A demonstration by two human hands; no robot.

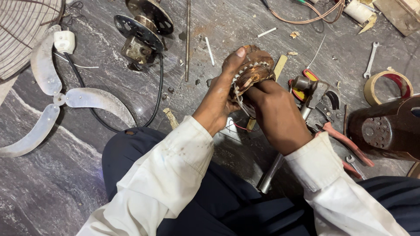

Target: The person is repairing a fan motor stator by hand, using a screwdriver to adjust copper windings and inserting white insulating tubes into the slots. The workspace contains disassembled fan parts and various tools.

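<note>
Both my hands hold a round copper-wound motor stator above the dark marbled floor. My left hand grips it from the left, thumb up against its top edge. From below and to the right, my right hand closes around the coil, its fingers hidden behind the windings. Thin wire leads hang under the stator. White sleeves cover both forearms.
A three-blade fan blade and wire guard lie left. A motor housing with black cable sits at top. A hammer, red-handled pliers, spanner, tape roll and a dark motor casing crowd the right.
</note>
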